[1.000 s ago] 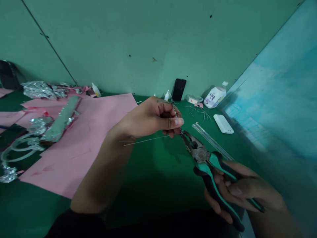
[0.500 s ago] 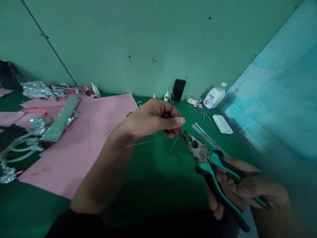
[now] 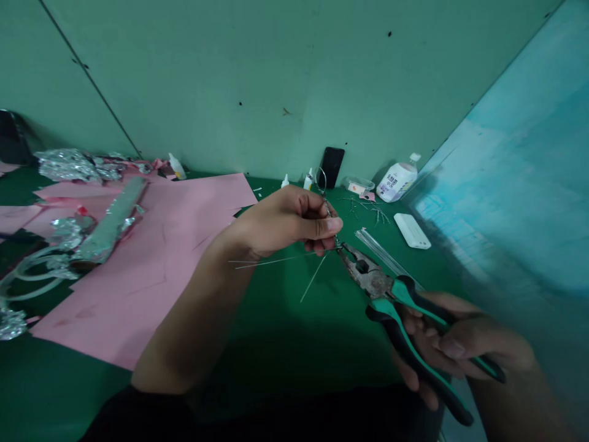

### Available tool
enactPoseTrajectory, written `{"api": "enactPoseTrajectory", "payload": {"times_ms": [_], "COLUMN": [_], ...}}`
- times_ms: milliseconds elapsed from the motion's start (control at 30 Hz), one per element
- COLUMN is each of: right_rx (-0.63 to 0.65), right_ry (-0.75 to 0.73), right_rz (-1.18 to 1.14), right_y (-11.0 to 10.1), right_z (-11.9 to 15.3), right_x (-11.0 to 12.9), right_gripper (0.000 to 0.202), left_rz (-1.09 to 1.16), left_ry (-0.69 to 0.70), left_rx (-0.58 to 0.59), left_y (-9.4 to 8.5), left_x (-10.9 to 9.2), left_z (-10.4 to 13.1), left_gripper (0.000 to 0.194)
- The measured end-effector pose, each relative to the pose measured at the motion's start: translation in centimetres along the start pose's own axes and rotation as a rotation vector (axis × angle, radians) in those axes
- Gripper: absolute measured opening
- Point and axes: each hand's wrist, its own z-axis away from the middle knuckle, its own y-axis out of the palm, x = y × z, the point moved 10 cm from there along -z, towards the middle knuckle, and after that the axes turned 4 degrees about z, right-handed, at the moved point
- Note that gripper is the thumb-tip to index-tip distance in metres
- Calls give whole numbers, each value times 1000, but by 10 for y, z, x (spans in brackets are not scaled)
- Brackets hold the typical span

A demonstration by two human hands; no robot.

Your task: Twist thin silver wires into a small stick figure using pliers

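Since the earlier frame, the loose wire end below the left hand (image 3: 294,218) has swung out longer toward the near edge of the tabletop (image 3: 285,331), and the pliers' handles have shifted slightly toward the near right.

Nearest, the right hand (image 3: 464,344) grasps the black-and-green handles of the pliers (image 3: 375,283), whose tips meet the lower end of the twisted wire (image 3: 328,210). Just beyond, the left hand pinches that wire between thumb and fingers above the tabletop's middle; a loop rises above the grip and thin ends stretch left and downward.

The pink sheets (image 3: 184,227) cover part of the tabletop's left side. Right of the hands lie the straight wires (image 3: 384,253), with the white block (image 3: 412,231) nearer the right edge. Farther back are the branched wires (image 3: 380,215). Along the far edge are the black phone (image 3: 332,167), leaning on the wall, the clear container (image 3: 359,185) and the bottle (image 3: 396,182).
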Motion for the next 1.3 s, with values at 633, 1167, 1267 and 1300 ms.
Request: {"api": "enactPoseTrajectory", "payload": {"times_ms": [633,1167,1267,1300], "right_rx": [-172,-1019,-1210,-1142], "right_ry": [-140,-546,-945,-997], "right_rz": [469,1440,1327,1363], "right_y": [-25,-74,-32,-15], "right_z": [4,-28,16,16], "right_x": [15,36,86,96], "right_gripper": [27,16,20,25], "left_rz": [-9,157,171,179], "left_ry": [151,244,206,193], "left_rx": [-153,-130,-128,-127], "left_y": [-15,-7,-1,1], "left_x": [-15,-4,-1,-1], "left_z": [1,-12,-14,-14], "left_gripper": [12,11,12,12]}}
